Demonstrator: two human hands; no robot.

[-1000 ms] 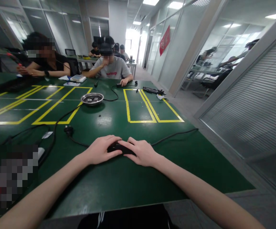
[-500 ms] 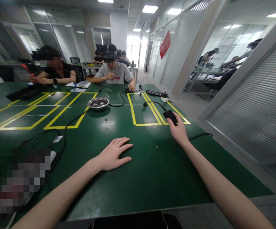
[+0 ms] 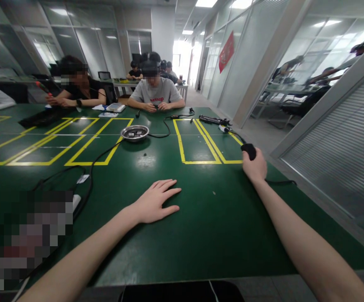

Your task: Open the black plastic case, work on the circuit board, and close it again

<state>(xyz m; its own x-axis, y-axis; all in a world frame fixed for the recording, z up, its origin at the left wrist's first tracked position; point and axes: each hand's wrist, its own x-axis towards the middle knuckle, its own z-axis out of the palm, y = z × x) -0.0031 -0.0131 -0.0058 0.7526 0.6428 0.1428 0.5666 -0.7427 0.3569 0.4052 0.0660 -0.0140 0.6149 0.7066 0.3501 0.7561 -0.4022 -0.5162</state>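
Note:
My left hand (image 3: 156,203) lies flat on the green table (image 3: 201,235), palm down, fingers spread, with nothing in it. At the table's right side, my right hand (image 3: 257,165) is wrapped round a black power adapter (image 3: 248,152). A short black cable (image 3: 239,136) runs from the adapter toward the far side. Another black cable (image 3: 281,182) lies on the table to the right of my right wrist; its link to the adapter is hidden.
Yellow tape (image 3: 204,162) marks rectangles on the table. A metal bowl (image 3: 134,133) holds small metal parts. Beyond are a folded black tripod (image 3: 214,120) and a black tray (image 3: 43,117). Two people sit opposite. A blurred-out object (image 3: 31,235) lies at the left.
My right hand has carried the adapter to the right, and its cable has swung along. My left hand stays flat. The person opposite has drawn a hand back from the cable.

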